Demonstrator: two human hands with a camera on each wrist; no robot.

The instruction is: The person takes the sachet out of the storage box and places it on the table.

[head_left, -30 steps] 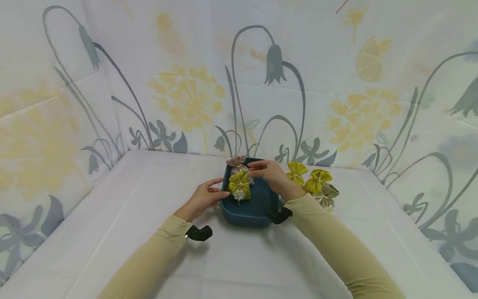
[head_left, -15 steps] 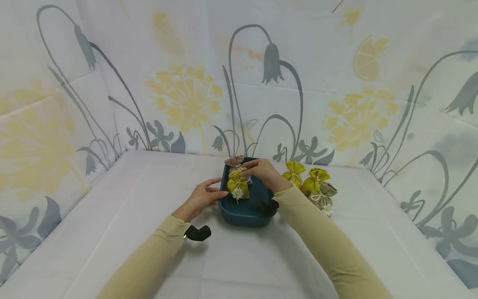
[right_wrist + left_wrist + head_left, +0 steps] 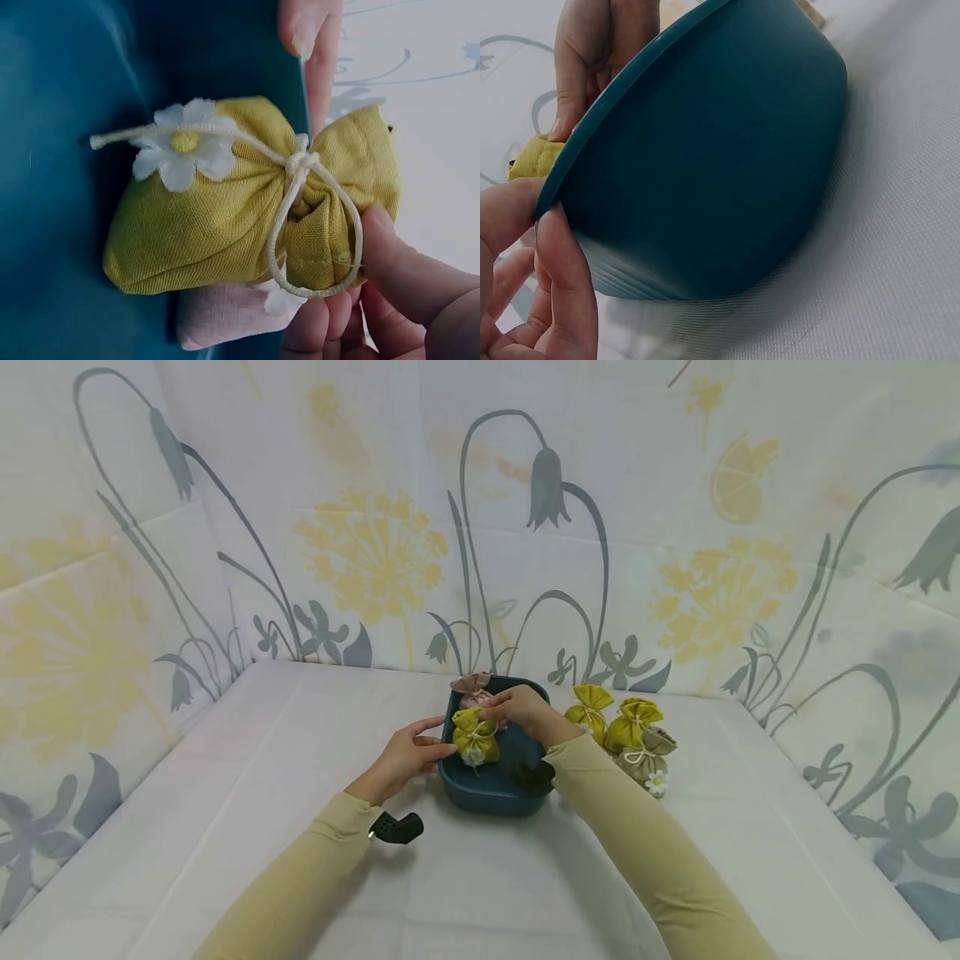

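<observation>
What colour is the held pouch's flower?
The flower is white, yellow-centred; clearest in the right wrist view.

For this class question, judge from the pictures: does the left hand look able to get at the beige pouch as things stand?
Probably not: the left hand pinches the rim of the blue container, and that container and the right sleeve lie between it and the beige pouch.

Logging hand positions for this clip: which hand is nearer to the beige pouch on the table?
Right. The right hand pinches a yellow pouch at the tub, left of the beige pouch; the left hand grips the tub's left side, farther off.
</observation>
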